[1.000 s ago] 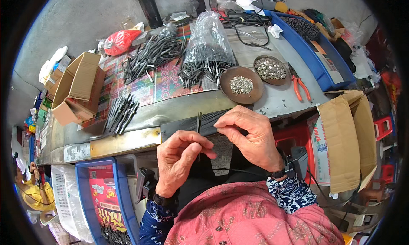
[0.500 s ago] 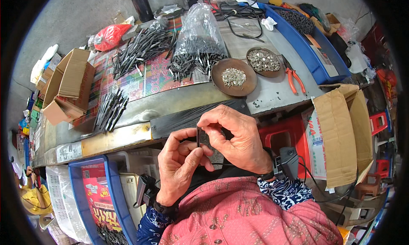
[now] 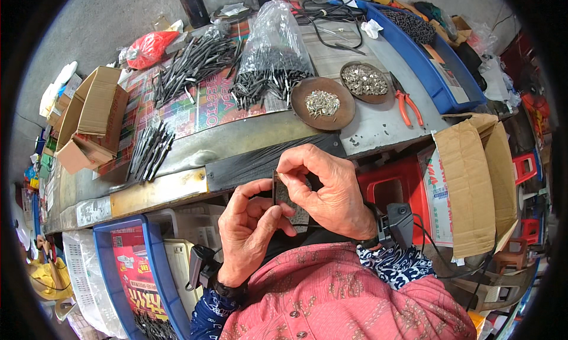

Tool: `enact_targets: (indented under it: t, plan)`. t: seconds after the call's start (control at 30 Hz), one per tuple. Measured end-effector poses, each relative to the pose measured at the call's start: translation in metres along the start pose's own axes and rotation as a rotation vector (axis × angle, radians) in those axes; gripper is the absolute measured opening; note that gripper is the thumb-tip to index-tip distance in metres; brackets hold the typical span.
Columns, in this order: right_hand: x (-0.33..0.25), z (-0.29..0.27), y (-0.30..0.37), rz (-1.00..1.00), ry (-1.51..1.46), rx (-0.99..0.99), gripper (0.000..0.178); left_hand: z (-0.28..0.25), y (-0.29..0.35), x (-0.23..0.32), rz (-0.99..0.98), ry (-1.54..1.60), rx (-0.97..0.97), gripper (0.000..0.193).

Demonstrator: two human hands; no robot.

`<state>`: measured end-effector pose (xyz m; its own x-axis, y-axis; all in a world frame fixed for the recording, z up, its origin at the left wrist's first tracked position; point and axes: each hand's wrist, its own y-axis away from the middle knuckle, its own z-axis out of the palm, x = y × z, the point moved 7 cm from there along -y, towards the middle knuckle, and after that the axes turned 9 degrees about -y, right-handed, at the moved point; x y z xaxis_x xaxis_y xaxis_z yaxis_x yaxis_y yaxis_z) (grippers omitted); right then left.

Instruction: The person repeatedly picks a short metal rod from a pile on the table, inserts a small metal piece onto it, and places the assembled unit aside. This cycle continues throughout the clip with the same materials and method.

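Note:
Between the thumb and fingers of my left hand (image 3: 251, 230), a thin black strip-like piece (image 3: 274, 189) stands upright. My right hand (image 3: 328, 192) is closed in a pinch at its upper end; whatever lies between those fingertips is too small to make out. Beyond my hands, a round brown dish (image 3: 319, 125) holds small metal pins. Behind it, another dish (image 3: 381, 98) contains small silvery metal bits. A neat row of black pieces (image 3: 151, 151) lies on the bench to the left, with a larger heap of black pieces (image 3: 198, 65) farther back.
A clear plastic bag (image 3: 275, 35) covers more black pieces. Red-handled pliers (image 3: 407, 106) lie near a long blue bin (image 3: 452, 100). Cardboard boxes stand left (image 3: 106, 106) and right (image 3: 467, 186). Below the bench are a blue crate (image 3: 157, 251) and a red stool (image 3: 408, 180).
My hands keep nearly the same pose around the black piece, with only slight finger movement at its top. The view has shifted a little.

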<state>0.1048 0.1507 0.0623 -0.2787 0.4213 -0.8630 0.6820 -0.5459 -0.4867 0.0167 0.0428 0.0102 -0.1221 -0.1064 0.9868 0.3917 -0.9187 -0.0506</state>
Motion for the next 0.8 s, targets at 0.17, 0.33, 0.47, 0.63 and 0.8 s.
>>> enact_targets:
  t: [0.17, 0.33, 0.47, 0.63, 0.8]
  plan:
    - [-0.002, 0.0, -0.001, -0.043, 0.035, 0.018, 0.02, -0.002, 0.001, 0.003, 0.031, -0.172, 0.062, 0.034]
    - [-0.004, 0.0, -0.001, -0.097, 0.085, 0.029, 0.021, -0.003, 0.002, 0.008, 0.133, -0.432, 0.123, 0.036]
    - [-0.005, 0.0, -0.002, -0.12, 0.095, 0.053, 0.019, -0.003, 0.002, 0.01, 0.191, -0.538, 0.157, 0.037]
    - [-0.003, 0.0, -0.001, -0.09, 0.088, 0.044, 0.019, -0.002, 0.001, 0.013, 0.23, -0.626, 0.154, 0.037]
    - [0.013, -0.002, 0.001, 0.087, -0.126, 0.032, 0.018, -0.003, 0.0, 0.008, 0.137, -0.44, 0.083, 0.038]
